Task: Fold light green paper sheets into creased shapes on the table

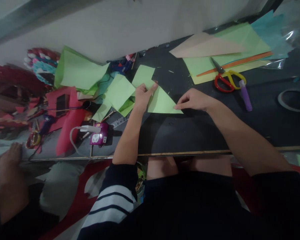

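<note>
A light green piece of paper [162, 101] lies on the dark table between my hands, its right end narrowing to a point. My left hand [145, 95] is closed on its upper left part, thumb on top. At the paper's right corner, the thumb and fingers of my right hand [191, 99] pinch the edge. Another green paper piece [143, 74] lies just above my left hand, and further green sheets [120, 91] rest to its left.
Right of my hands lie scissors [225, 78] with red and yellow handles, a purple glue stick [245, 96], stacked coloured paper [205, 68] and a tape roll [295, 100]. On the left are a purple power adapter [99, 134], red paper [68, 128] and a co-worker's hand [11, 156].
</note>
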The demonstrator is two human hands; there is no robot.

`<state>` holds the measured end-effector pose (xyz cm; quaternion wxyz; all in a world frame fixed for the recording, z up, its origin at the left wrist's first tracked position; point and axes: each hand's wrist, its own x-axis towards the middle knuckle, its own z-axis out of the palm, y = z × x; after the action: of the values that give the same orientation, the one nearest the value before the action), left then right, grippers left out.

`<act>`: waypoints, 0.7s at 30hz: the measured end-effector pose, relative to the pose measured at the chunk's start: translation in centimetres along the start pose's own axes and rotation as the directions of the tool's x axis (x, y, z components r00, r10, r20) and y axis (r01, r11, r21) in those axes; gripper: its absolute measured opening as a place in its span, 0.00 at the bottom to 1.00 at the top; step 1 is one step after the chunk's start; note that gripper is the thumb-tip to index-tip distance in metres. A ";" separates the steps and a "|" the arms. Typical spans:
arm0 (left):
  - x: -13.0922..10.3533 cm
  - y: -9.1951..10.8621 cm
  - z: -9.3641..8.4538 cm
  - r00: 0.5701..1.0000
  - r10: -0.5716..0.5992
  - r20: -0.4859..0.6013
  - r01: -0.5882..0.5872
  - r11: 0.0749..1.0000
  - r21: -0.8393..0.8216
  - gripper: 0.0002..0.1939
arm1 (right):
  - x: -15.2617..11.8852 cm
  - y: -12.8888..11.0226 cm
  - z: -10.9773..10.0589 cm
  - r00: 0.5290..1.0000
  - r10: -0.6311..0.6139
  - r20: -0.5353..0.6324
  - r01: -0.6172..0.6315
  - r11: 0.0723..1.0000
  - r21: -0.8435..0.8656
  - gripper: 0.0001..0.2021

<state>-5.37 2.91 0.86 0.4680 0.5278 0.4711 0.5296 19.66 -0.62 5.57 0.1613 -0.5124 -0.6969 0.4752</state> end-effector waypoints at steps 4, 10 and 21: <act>-0.4 0.5 -0.5 0.978 -0.138 0.154 0.140 0.990 -0.002 0.27 | 0.0 0.3 -0.2 0.998 -0.013 -0.060 0.014 1.000 0.006 0.13; -0.5 0.6 -0.9 0.966 -0.194 0.170 0.171 0.975 0.144 0.18 | 0.3 0.5 -0.3 0.997 0.041 -0.069 -0.027 0.979 0.201 0.14; 0.4 -1.8 -1.3 0.999 -0.008 0.032 0.005 0.994 0.112 0.18 | 0.4 1.2 -0.6 0.991 0.029 -0.130 -0.012 0.991 0.131 0.15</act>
<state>-6.72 3.51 -0.84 0.4469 0.5601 0.4942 0.4922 20.59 0.02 4.71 0.2350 -0.5381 -0.6470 0.4865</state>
